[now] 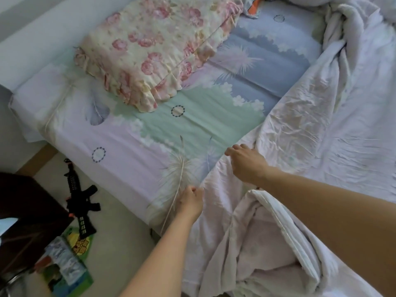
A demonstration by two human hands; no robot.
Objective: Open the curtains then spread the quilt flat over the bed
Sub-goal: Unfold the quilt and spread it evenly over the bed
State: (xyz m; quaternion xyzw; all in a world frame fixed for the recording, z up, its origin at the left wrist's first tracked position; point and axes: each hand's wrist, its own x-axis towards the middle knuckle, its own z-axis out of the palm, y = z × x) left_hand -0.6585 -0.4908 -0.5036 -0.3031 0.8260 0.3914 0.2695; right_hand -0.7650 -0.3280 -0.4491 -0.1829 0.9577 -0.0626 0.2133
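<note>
Hands (190,201) (246,162) grip quilt (310,136) edge.

Floral pillow (158,50); toy gun (82,204), books (70,264) on floor

Two bare forearms enter from the lower edge, with no sleeve, watch, bracelet or glove showing on either. The left hand (191,202) and the right hand (246,162) carry no visible rings; the fingernails look short and unpainted.

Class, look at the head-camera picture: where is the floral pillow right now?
The floral pillow lies at the upper left of the head view, on the sheet at the head of the bed, left of the bunched quilt.
</note>
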